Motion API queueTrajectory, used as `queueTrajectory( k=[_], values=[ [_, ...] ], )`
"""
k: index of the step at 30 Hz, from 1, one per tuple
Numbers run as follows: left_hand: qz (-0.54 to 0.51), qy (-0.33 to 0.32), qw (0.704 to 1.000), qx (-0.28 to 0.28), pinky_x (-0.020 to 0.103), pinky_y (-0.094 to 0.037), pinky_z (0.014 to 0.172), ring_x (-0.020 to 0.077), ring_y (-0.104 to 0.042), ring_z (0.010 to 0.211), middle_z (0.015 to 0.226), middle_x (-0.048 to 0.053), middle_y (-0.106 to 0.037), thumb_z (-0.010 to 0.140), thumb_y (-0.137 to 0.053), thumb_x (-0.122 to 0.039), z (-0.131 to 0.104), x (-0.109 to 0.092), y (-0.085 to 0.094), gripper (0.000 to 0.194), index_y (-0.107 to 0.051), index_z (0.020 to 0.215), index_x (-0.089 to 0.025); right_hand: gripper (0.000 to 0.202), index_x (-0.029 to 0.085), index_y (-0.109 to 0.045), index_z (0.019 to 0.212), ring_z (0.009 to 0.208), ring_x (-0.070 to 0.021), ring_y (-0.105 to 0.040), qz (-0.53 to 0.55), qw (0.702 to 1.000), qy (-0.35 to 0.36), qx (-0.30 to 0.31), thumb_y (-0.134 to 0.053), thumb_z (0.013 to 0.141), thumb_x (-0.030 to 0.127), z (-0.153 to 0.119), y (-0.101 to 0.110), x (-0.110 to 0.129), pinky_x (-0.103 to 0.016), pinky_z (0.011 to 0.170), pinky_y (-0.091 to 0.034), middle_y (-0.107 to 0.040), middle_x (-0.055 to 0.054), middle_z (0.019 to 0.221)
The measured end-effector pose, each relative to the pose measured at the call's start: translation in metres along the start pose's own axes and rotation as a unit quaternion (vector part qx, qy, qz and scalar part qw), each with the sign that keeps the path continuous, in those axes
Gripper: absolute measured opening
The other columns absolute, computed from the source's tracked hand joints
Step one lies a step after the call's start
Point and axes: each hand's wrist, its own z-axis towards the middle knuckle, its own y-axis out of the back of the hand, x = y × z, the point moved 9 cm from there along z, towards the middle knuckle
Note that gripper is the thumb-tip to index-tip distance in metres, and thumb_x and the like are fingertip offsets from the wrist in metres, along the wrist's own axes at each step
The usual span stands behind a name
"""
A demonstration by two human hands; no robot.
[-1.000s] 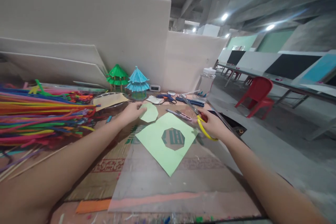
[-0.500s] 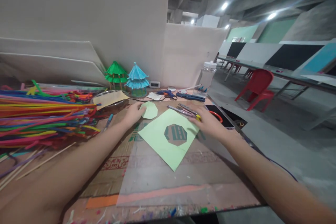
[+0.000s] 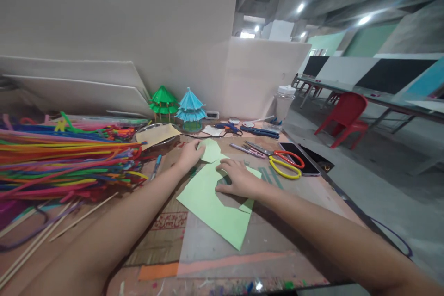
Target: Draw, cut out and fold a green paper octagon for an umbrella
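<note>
A light green paper sheet [image 3: 211, 215] with a hole cut in its middle lies on the work surface. My right hand [image 3: 237, 178] rests over that hole with its fingers spread. At the sheet's back corner, my left hand [image 3: 192, 154] pinches the edge of a small green paper polygon [image 3: 210, 150]. Scissors with red and yellow handles [image 3: 285, 166] lie to the right of the sheet, beside pens [image 3: 247, 149].
Colourful pipe cleaners [image 3: 69, 162] and wooden sticks [image 3: 83, 216] cover the left side. Green [image 3: 163, 101] and blue [image 3: 190, 106] paper towers, a glue gun [image 3: 227, 127], pliers [image 3: 260, 132] and a bottle [image 3: 284, 104] stand or lie behind. A phone [image 3: 308, 166] lies right.
My right hand has left the scissors and moved left onto the sheet, which has turned and shifted slightly. My left hand still has the small polygon. The camera view has shifted a little.
</note>
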Motion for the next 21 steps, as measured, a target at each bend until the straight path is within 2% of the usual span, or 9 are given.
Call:
queueTrajectory(
  k=[2,4,6,8,9,11,14,17,21],
  values=[
    [-0.021,-0.002,1.000,0.008,0.048,-0.061,0.096,0.0273,-0.068,0.115,0.135,0.011,-0.066,0.103,-0.068,-0.039,0.001,0.000,-0.002,0.038,-0.064,0.134,-0.017,0.022,0.019,-0.071,0.115,0.143,-0.0328,-0.052,0.006,0.999,0.013,-0.031,-0.070,0.097,0.031,-0.002,0.000,0.004,-0.055,0.121,-0.033,-0.060,-0.017,0.149],
    [-0.045,-0.004,0.999,0.015,0.048,-0.061,0.096,0.0271,-0.068,0.115,0.135,0.011,-0.066,0.103,-0.068,-0.039,0.002,0.000,-0.004,0.039,-0.064,0.134,-0.017,0.017,0.018,-0.071,0.111,0.145,-0.0307,-0.050,0.008,0.999,0.012,-0.039,-0.068,0.098,0.029,-0.002,-0.001,0.005,-0.050,0.121,-0.035,-0.059,-0.018,0.151],
    [-0.067,-0.004,0.998,0.021,0.048,-0.061,0.096,0.0269,-0.068,0.114,0.135,0.011,-0.066,0.103,-0.068,-0.039,0.003,0.000,-0.006,0.039,-0.064,0.135,-0.017,0.053,0.014,-0.065,0.133,0.156,-0.0380,-0.037,0.009,1.000,-0.007,-0.025,-0.078,0.091,0.044,0.001,-0.002,0.003,-0.054,0.124,-0.032,-0.044,-0.025,0.164],
    [-0.082,-0.001,0.996,0.024,0.048,-0.061,0.096,0.0267,-0.069,0.114,0.134,0.011,-0.066,0.103,-0.068,-0.039,0.004,0.001,-0.008,0.039,-0.063,0.135,-0.017,0.107,0.010,-0.043,0.160,0.163,-0.0480,-0.018,-0.001,0.999,-0.035,0.020,-0.085,0.077,0.063,0.005,-0.006,-0.002,-0.063,0.126,-0.024,-0.024,-0.031,0.174],
    [-0.087,0.000,0.996,0.024,0.048,-0.061,0.096,0.0266,-0.069,0.114,0.134,0.011,-0.066,0.103,-0.068,-0.039,0.004,0.002,-0.008,0.039,-0.063,0.135,-0.017,0.126,0.010,-0.031,0.168,0.164,-0.0513,-0.011,-0.010,0.998,-0.048,0.046,-0.085,0.072,0.070,0.008,-0.007,-0.004,-0.066,0.127,-0.019,-0.015,-0.032,0.176],
    [-0.094,0.003,0.995,0.022,0.048,-0.061,0.096,0.0265,-0.069,0.114,0.134,0.011,-0.066,0.103,-0.068,-0.039,0.004,0.004,-0.008,0.039,-0.063,0.135,-0.017,0.135,0.009,-0.017,0.172,0.163,-0.0547,-0.007,-0.039,0.994,-0.061,0.078,-0.081,0.074,0.075,0.013,-0.006,-0.008,-0.069,0.126,-0.014,-0.010,-0.033,0.176],
    [-0.096,0.006,0.995,0.021,0.048,-0.061,0.096,0.0266,-0.069,0.114,0.134,0.011,-0.066,0.103,-0.068,-0.039,0.004,0.005,-0.008,0.038,-0.064,0.134,-0.017,0.126,0.005,-0.023,0.170,0.157,-0.0550,-0.025,-0.071,0.994,-0.043,0.065,-0.079,0.079,0.071,0.022,0.003,-0.007,-0.067,0.123,-0.023,-0.028,-0.037,0.169],
    [-0.090,0.008,0.996,0.021,0.048,-0.061,0.096,0.0268,-0.069,0.114,0.134,0.011,-0.066,0.103,-0.068,-0.040,0.003,0.005,-0.007,0.038,-0.064,0.134,-0.017,0.109,0.005,-0.037,0.164,0.143,-0.0505,-0.045,-0.065,0.997,-0.003,0.034,-0.082,0.081,0.061,0.027,0.008,0.001,-0.061,0.115,-0.036,-0.050,-0.034,0.152],
    [-0.078,0.007,0.997,0.017,0.048,-0.061,0.096,0.0267,-0.069,0.114,0.134,0.011,-0.066,0.103,-0.068,-0.039,0.003,0.006,-0.005,0.039,-0.064,0.134,-0.017,0.066,0.011,-0.060,0.141,0.125,-0.0438,-0.058,-0.021,0.999,0.031,0.039,-0.079,0.089,0.047,0.027,0.000,0.012,-0.054,0.104,-0.043,-0.064,-0.026,0.131]
  ],
)
